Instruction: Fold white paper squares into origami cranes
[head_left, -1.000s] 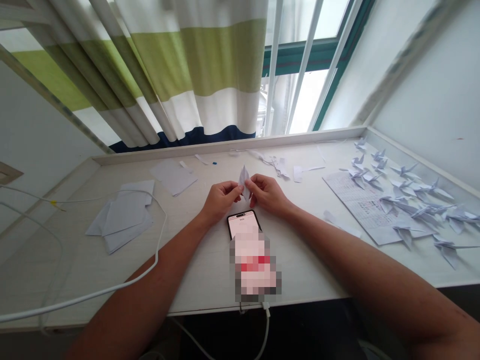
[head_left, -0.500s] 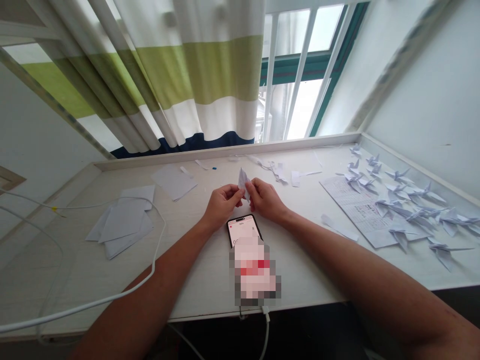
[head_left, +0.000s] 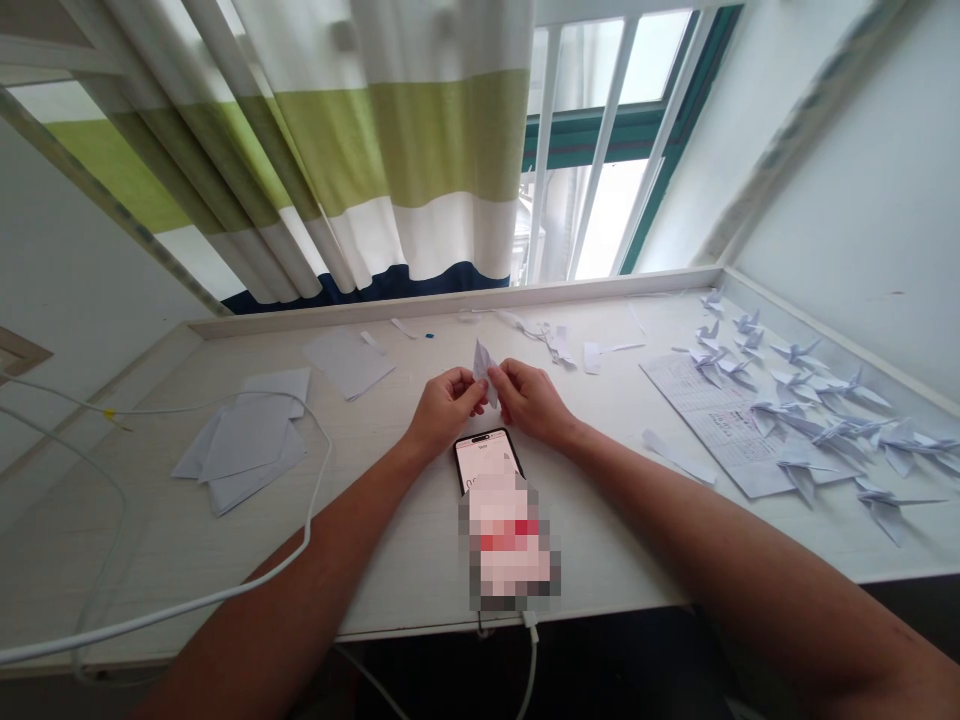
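Note:
A small piece of folded white paper (head_left: 483, 362) stands upright between my two hands, its pointed tip facing up. My left hand (head_left: 448, 408) pinches its left side with thumb and fingers. From the other side, my right hand (head_left: 531, 396) grips its right edge, the thumb pressed near the middle. Just below the hands lies a phone (head_left: 487, 455) with a lit screen, its lower part blurred out. Several folded paper cranes (head_left: 795, 382) sit at the right of the white desk (head_left: 600, 530).
Loose white sheets (head_left: 244, 440) are stacked at the left, with another sheet (head_left: 349, 362) behind them. Paper scraps (head_left: 556, 345) lie along the back. A written sheet (head_left: 720, 430) rests partly under the cranes. A white cable (head_left: 319, 480) loops over my left forearm.
The folded paper's tip has tilted slightly to the left. Both hands keep their hold in nearly the same place.

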